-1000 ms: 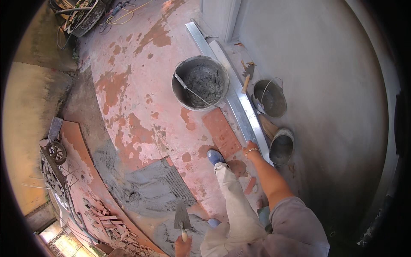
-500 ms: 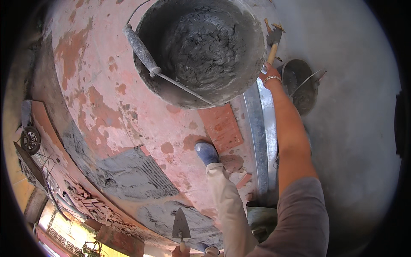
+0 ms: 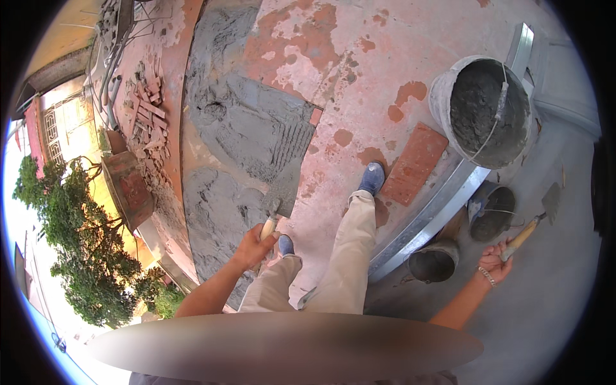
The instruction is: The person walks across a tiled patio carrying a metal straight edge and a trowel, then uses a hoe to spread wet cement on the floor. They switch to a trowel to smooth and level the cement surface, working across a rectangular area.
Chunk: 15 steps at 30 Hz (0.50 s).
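My left hand [image 3: 254, 248] is closed round the pale wooden handle of a pointing trowel [image 3: 280, 196]. Its mortar-coated blade lies over the edge of the grey mortar bed [image 3: 250, 122], which has ridges combed into part of it; I cannot tell whether it touches. Out to the right, my right hand [image 3: 494, 262] grips a second trowel [image 3: 523, 240] by its wooden handle, the grey blade pointing up and away over the grey floor. A large bucket [image 3: 443, 96] of wet mortar stands ahead of that hand, its wire handle lying across the opening.
A reddish tile [image 3: 414, 163] lies by my shoe, beside a long metal bar [image 3: 430, 221]. Two smaller buckets, one dark [image 3: 434, 262] and one with a wire handle [image 3: 493, 215], stand past the bar. Broken tile pieces [image 3: 149, 115] and a tree [image 3: 83, 237] are at the left.
My view has swung, so the large bucket sits smaller and farther right. The right trowel now shows apart from the bucket's rim. My left hand and its trowel have come up over the mortar bed.
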{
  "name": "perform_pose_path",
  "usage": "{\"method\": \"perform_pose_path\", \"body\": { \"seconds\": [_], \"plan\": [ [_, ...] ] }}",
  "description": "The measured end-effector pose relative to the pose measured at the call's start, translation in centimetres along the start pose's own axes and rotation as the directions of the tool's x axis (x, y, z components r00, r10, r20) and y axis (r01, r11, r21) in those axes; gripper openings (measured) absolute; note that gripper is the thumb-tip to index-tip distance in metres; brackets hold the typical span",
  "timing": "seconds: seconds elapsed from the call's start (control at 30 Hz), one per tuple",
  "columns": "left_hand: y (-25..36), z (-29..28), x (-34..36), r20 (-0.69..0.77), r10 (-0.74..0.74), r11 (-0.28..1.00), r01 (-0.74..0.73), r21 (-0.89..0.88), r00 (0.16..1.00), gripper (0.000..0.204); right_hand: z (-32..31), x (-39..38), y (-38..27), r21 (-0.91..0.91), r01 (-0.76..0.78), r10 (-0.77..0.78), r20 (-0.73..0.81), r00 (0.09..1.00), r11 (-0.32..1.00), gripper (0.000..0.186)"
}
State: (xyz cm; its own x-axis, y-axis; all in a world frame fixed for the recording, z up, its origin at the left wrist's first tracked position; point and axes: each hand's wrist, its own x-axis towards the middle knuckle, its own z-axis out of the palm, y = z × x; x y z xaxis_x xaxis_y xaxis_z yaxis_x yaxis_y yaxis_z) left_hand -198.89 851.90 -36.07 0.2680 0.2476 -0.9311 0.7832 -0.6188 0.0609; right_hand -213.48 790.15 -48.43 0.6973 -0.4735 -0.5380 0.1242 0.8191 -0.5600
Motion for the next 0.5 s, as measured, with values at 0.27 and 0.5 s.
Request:
{"method": "perform_pose_path", "body": {
  "seconds": [0.27,0.5],
  "plan": [
    [-9.7,-9.9,-5.4,-0.141,0.241,0.907,-0.275,-0.319,0.960,0.038,21.3,-11.9,11.7,-0.509,-0.191,-0.015,-0.373,0.928,0.839,0.029],
    [-28.8,-21.8,-14.8,-0.386,0.405,0.732,-0.547,-0.407,0.829,0.035,42.3,-37.1,32.2,-0.903,0.154,0.601,0.387,0.700,0.402,0.030]
  ]
}}
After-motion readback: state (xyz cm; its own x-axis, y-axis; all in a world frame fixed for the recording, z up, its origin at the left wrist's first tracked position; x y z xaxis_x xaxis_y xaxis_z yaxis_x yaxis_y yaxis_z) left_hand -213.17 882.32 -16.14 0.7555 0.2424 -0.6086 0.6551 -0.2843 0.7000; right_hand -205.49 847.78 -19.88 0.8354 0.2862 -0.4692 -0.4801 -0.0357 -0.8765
